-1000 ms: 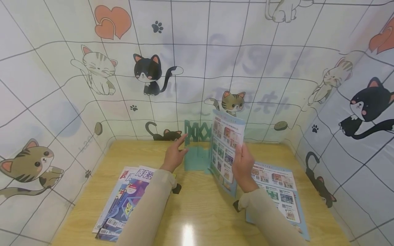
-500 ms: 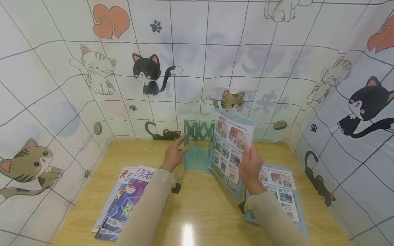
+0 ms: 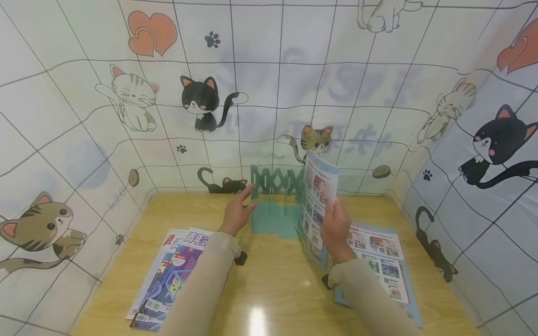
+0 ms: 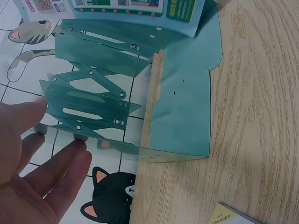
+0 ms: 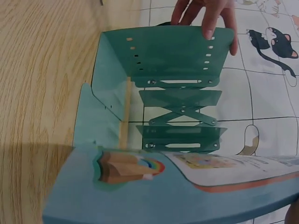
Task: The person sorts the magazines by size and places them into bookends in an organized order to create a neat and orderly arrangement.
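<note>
A green metal expandable book rack (image 3: 269,219) with a criss-cross back stands at the table's far edge. My left hand (image 3: 237,214) pinches its left end plate (image 5: 182,51), with the thumb on the inner face and fingers behind, as the right wrist view shows. In my right hand (image 3: 336,226) is a thin magazine (image 3: 313,205) with a light blue back cover, held upright by its near right edge. It stands at the right part of the rack and hides that end. A pencil and rainbow drawing is on the magazine's cover (image 5: 140,200) in the right wrist view.
Overlapping purple and blue magazines (image 3: 168,280) lie at the left, partly under my left sleeve. Another light blue magazine (image 3: 388,266) lies flat at the right, below my right forearm. A cat-patterned sheet (image 3: 260,93) surrounds the wooden table (image 3: 273,289).
The magazine in my right hand swung rightward with its face toward me, then turned back nearly edge-on. More of the rack's right part now shows. My left hand stays at the rack.
</note>
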Demonstrator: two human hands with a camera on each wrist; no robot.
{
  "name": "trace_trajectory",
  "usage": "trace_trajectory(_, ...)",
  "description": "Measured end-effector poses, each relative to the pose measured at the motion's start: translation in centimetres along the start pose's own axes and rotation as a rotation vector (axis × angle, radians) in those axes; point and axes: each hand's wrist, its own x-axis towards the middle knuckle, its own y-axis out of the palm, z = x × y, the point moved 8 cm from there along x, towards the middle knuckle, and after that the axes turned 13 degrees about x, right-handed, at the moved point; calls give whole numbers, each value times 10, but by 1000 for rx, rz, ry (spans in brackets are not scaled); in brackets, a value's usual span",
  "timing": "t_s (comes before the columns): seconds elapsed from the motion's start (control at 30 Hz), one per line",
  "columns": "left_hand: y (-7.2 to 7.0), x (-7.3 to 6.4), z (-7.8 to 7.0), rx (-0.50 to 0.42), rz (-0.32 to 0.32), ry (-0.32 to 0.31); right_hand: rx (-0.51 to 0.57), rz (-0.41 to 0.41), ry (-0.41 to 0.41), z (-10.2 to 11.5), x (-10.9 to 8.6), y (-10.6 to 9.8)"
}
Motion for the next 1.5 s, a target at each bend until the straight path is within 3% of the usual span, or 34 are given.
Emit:
trace_trajectory(0.4,3,0,-2,-9,6,6,-53,-31,-109,-18,-9,13)
trace_trajectory(0.7,1,0,-4,-18,5,-2,-58,-3,-54,-26,-17,19)
trace_trajectory(0.97,2,-2,-3,-17,4,10,-114,16,-58,-34,-33,22)
trace_trajectory(1.3,1,0,-4,-27,-13,18,-128,140,-116,-23,-42,32)
trace_trajectory(1.5,1,0,-2,-13,0,6,-134,205,-108,-13,-43,41)
